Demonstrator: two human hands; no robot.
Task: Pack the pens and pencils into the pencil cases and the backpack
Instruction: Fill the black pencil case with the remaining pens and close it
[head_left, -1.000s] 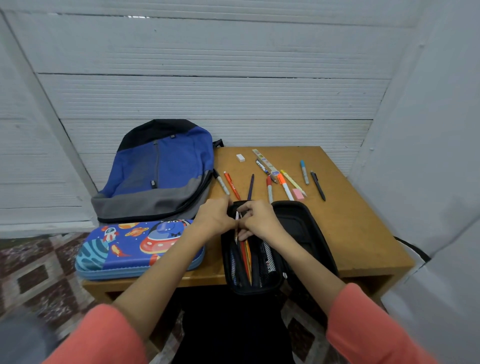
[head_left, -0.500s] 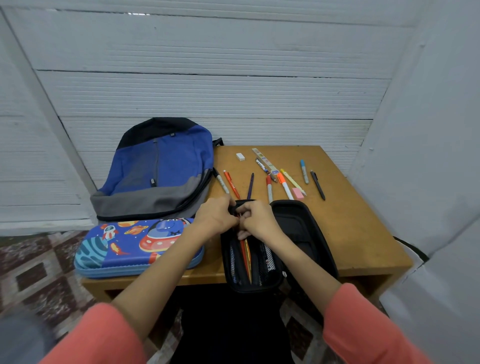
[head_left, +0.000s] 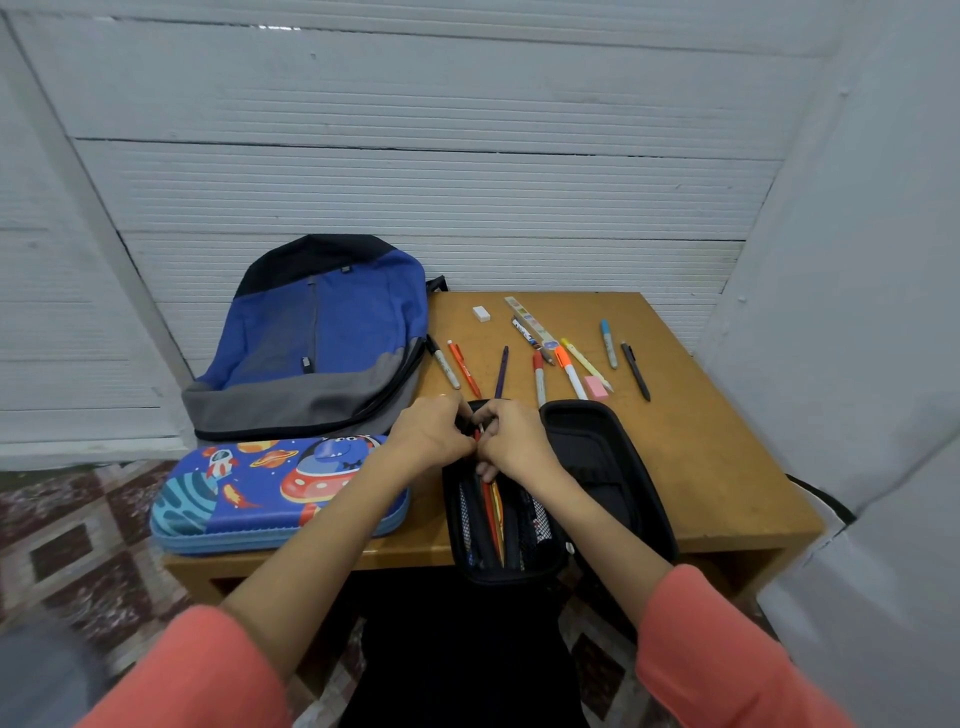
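Note:
An open black pencil case (head_left: 597, 457) lies at the table's front edge with several pens and pencils (head_left: 493, 512) in its left half. My left hand (head_left: 434, 434) and my right hand (head_left: 511, 441) meet at the case's far end, fingers curled round the tops of the pens there. What exactly each finger pinches is hidden. Loose pens and markers (head_left: 540, 371) lie in a row just behind the case. A blue and grey backpack (head_left: 317, 343) sits at the back left. In front of it lies a shut blue space-print pencil case (head_left: 270, 493).
A white eraser (head_left: 481, 313) and a pink eraser (head_left: 596, 387) lie among the loose pens. The wooden table (head_left: 701, 441) is small, with white walls close behind and at the right. Patterned floor shows at the left.
Both hands have shifted slightly toward the far end of the black case and closed tighter together over the pens. Nothing else moved.

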